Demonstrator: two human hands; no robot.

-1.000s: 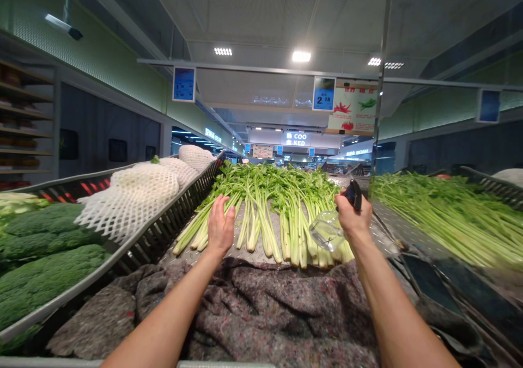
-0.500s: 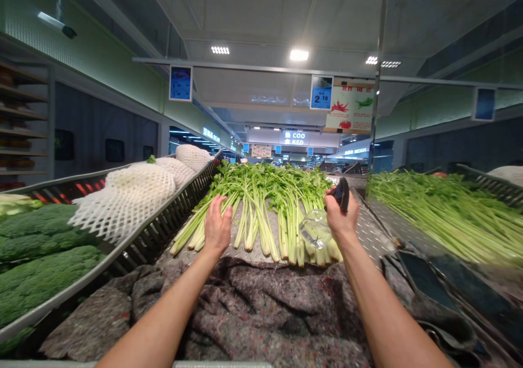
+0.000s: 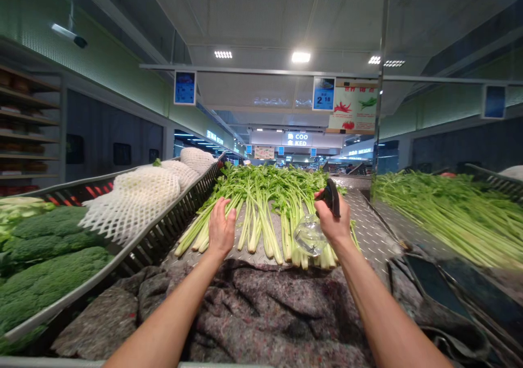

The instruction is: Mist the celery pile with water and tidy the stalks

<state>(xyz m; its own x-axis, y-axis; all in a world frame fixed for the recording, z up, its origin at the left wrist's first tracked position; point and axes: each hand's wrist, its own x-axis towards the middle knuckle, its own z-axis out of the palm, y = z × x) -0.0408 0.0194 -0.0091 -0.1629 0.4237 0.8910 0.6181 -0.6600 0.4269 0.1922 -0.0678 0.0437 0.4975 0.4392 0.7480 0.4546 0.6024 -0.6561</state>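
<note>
My right hand (image 3: pixel 335 221) is wrapped round the neck of a spray bottle (image 3: pixel 309 237) with a clear body and a black trigger head. The bottle is tilted, its transparent body hanging in front of the right-hand celery stalks. Rows of celery (image 3: pixel 254 215) lie on a patterned metal shelf, leaves to the back and cut ends towards me. Over the left side of the celery is my left hand (image 3: pixel 222 231), fingers loosely extended and holding nothing. Whether it touches the stalks I cannot tell.
A bunched grey felt blanket (image 3: pixel 261 308) covers the front. To the left, a black crate (image 3: pixel 163 224) holds broccoli (image 3: pixel 53 270) and white foam-netted produce (image 3: pixel 141 199). A mirror panel (image 3: pixel 449 139) on the right reflects celery. Price signs (image 3: pixel 324 94) hang overhead.
My right hand has moved left with the spray bottle, across the right-hand celery. My left hand keeps nearly the same place. The view shifts slightly.
</note>
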